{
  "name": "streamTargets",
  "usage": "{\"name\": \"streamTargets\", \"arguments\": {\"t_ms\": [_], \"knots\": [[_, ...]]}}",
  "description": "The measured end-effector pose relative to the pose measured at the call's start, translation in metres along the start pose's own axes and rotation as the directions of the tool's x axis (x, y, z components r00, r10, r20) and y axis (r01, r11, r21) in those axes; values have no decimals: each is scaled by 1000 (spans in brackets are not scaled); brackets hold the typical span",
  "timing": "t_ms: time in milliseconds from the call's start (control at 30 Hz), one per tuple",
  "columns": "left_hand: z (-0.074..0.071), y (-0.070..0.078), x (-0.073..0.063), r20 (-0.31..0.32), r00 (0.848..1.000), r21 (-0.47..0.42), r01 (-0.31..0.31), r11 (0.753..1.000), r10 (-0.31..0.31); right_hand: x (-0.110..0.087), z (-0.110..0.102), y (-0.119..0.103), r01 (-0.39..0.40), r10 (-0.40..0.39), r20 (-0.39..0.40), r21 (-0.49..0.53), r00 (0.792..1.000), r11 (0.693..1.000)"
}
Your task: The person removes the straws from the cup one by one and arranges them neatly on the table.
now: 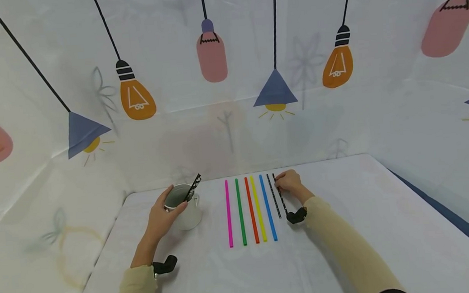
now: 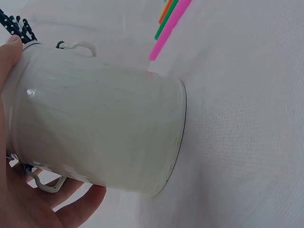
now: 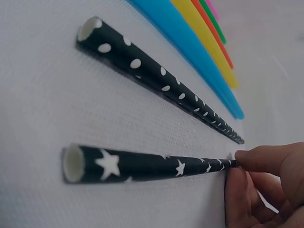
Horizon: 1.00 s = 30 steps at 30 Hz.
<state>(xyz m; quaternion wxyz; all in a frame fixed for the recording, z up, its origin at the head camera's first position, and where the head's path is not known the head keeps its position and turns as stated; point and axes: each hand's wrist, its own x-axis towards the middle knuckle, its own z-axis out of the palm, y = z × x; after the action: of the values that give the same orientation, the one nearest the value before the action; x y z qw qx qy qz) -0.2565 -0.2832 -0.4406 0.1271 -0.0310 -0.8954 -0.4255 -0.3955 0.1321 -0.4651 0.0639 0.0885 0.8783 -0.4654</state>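
Note:
My left hand (image 1: 162, 217) grips a white metal pot (image 1: 189, 218) with small side handles, thumb near the rim and fingers round the far side. Several black straws (image 2: 16, 26) with white patterns stick out of the pot's mouth. At the right of a row of straws, my right hand (image 1: 289, 181) pinches the far end of a black straw with white stars (image 3: 142, 167). That straw lies along the table. Beside it lies a black straw with white dots (image 3: 164, 85), untouched.
Left of the black straws lie a blue straw (image 1: 268, 207), a yellow straw (image 1: 258, 208), a red straw (image 1: 251, 210), a green straw (image 1: 241, 212) and a pink straw (image 1: 228, 213). The white-covered table (image 1: 235, 278) meets a lamp-printed sheet (image 1: 169, 142) at the back.

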Motion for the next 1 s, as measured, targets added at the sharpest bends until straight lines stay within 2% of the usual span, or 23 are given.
{"name": "streamTargets", "arguments": {"t_ms": [567,733,1000], "knots": [[0,0,-1,6,1000,0,17,1000,-17,-2,-1,3,13,-13,-32,21,999,1000],[0,0,-6,8,1000,5,26,1000,-26,-4,4,7,7,-7,-15,14,1000,1000],[1,2,-4,8,1000,-18,18,1000,-18,-6,1,5,10,-9,-46,31,999,999]]}}
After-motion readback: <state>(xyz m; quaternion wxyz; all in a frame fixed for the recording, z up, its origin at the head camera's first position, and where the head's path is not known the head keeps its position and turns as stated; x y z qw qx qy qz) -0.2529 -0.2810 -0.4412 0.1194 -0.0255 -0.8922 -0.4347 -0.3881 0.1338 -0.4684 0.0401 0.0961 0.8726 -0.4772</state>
